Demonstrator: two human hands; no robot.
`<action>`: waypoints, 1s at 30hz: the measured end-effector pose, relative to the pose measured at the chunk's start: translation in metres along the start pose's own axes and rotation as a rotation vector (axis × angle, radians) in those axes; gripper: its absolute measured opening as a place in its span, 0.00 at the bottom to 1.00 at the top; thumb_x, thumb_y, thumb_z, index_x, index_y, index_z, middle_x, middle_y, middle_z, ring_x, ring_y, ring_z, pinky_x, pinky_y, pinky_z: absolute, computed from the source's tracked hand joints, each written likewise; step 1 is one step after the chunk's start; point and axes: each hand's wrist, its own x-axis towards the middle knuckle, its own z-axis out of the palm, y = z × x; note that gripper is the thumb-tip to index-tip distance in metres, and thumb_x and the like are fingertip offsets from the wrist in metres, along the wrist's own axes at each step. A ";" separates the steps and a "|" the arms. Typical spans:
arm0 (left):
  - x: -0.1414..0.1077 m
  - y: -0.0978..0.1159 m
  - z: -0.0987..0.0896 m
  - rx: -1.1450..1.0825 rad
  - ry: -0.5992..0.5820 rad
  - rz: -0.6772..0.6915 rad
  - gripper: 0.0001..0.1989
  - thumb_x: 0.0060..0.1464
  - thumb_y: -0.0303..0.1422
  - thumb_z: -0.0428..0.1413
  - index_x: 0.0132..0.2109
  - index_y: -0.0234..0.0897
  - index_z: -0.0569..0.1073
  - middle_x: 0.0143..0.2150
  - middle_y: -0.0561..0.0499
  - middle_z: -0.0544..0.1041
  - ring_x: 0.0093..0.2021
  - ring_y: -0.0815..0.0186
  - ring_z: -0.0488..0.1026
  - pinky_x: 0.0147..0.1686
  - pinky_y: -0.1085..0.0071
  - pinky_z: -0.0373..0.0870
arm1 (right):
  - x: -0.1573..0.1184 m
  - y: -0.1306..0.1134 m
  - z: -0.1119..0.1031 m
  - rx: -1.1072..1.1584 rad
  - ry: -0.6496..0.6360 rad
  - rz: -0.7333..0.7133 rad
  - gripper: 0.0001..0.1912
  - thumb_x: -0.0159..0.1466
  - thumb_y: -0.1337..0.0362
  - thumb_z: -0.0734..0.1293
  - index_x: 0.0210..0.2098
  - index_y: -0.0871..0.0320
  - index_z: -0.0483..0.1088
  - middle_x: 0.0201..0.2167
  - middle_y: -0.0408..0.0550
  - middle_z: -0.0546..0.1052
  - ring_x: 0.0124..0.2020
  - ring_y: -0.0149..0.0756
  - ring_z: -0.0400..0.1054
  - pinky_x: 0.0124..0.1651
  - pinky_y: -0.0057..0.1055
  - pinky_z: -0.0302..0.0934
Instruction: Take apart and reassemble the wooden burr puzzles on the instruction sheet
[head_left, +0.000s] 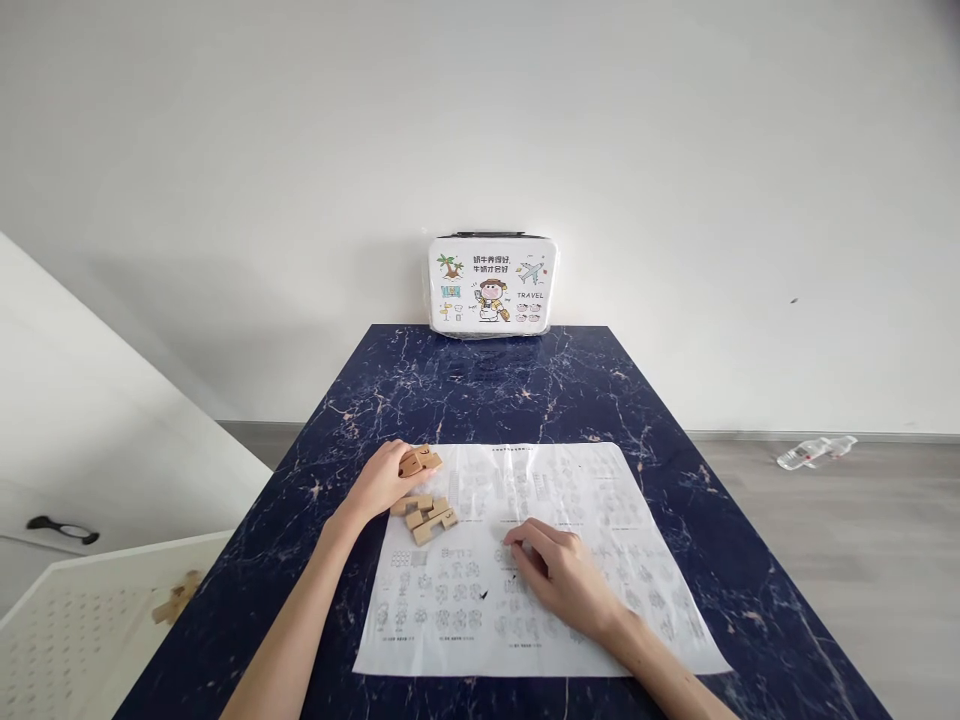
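Note:
My left hand [382, 484] is at the upper left corner of a printed instruction sheet [600, 620], its fingers wrapped over notched wooden puzzle blocks [424, 460]. Part of these blocks is hidden under the fingers. Just below that hand, a second group of notched wooden pieces [431, 518] lies on the sheet, with the pieces touching one another. My right hand [559, 570] rests on the middle of the sheet, fingers curled in, and nothing shows between them. Small line drawings and rows of text cover the sheet.
The sheet lies on a dark blue marbled table [480, 390]. A white cartoon-printed case [493, 286] stands at the table's far edge against the wall. Left of the table is a white perforated surface [67, 620] with wooden pieces [176, 597]. Clear plastic bottles [816, 452] lie on the floor at right.

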 end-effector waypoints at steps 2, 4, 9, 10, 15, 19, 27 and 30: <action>0.000 -0.002 0.002 0.002 0.012 0.003 0.23 0.62 0.56 0.57 0.44 0.38 0.75 0.45 0.43 0.78 0.47 0.48 0.76 0.46 0.59 0.71 | 0.000 -0.002 -0.001 -0.001 0.000 0.001 0.11 0.78 0.63 0.57 0.48 0.52 0.71 0.37 0.48 0.80 0.24 0.34 0.68 0.28 0.33 0.59; 0.000 -0.005 0.005 0.004 0.025 0.007 0.23 0.62 0.55 0.57 0.45 0.39 0.75 0.46 0.43 0.78 0.49 0.48 0.76 0.48 0.58 0.71 | 0.000 -0.003 -0.001 -0.007 0.000 0.001 0.10 0.78 0.63 0.57 0.47 0.52 0.71 0.36 0.47 0.79 0.23 0.34 0.68 0.27 0.33 0.59; 0.000 -0.012 0.010 0.006 0.037 0.009 0.23 0.61 0.55 0.59 0.46 0.38 0.75 0.46 0.43 0.79 0.50 0.48 0.76 0.49 0.59 0.71 | -0.001 -0.003 -0.001 -0.014 -0.004 0.003 0.11 0.78 0.61 0.57 0.47 0.52 0.71 0.35 0.47 0.79 0.22 0.34 0.66 0.27 0.34 0.59; 0.000 -0.012 0.010 0.006 0.040 0.007 0.23 0.61 0.54 0.60 0.47 0.38 0.75 0.46 0.43 0.79 0.50 0.48 0.77 0.49 0.59 0.71 | -0.002 -0.003 -0.001 -0.012 -0.006 0.005 0.11 0.78 0.61 0.57 0.47 0.52 0.71 0.35 0.47 0.79 0.22 0.34 0.66 0.27 0.34 0.59; -0.003 -0.009 0.010 0.010 0.051 -0.030 0.18 0.61 0.50 0.61 0.45 0.40 0.75 0.47 0.43 0.82 0.47 0.49 0.80 0.43 0.61 0.71 | -0.002 -0.003 0.000 -0.011 -0.005 0.017 0.11 0.78 0.61 0.57 0.47 0.52 0.71 0.35 0.47 0.79 0.22 0.34 0.67 0.27 0.34 0.59; -0.006 -0.004 0.005 0.016 0.058 -0.043 0.16 0.61 0.49 0.61 0.43 0.42 0.74 0.42 0.46 0.84 0.42 0.50 0.81 0.37 0.64 0.70 | -0.002 -0.003 0.000 -0.010 -0.005 0.017 0.11 0.78 0.61 0.57 0.47 0.52 0.71 0.35 0.47 0.79 0.22 0.35 0.67 0.27 0.33 0.59; -0.028 0.037 -0.017 -0.310 0.190 -0.080 0.23 0.67 0.53 0.53 0.54 0.40 0.75 0.43 0.46 0.81 0.40 0.56 0.79 0.36 0.66 0.72 | -0.003 -0.003 -0.001 -0.012 -0.020 0.022 0.11 0.79 0.60 0.57 0.47 0.52 0.71 0.35 0.47 0.79 0.22 0.35 0.66 0.27 0.34 0.59; -0.055 0.068 -0.004 -0.718 -0.143 -0.164 0.25 0.63 0.57 0.58 0.53 0.41 0.78 0.42 0.44 0.79 0.37 0.58 0.78 0.32 0.66 0.74 | -0.003 -0.002 0.000 -0.001 -0.015 0.028 0.12 0.79 0.59 0.57 0.47 0.52 0.72 0.35 0.47 0.79 0.23 0.35 0.67 0.27 0.34 0.60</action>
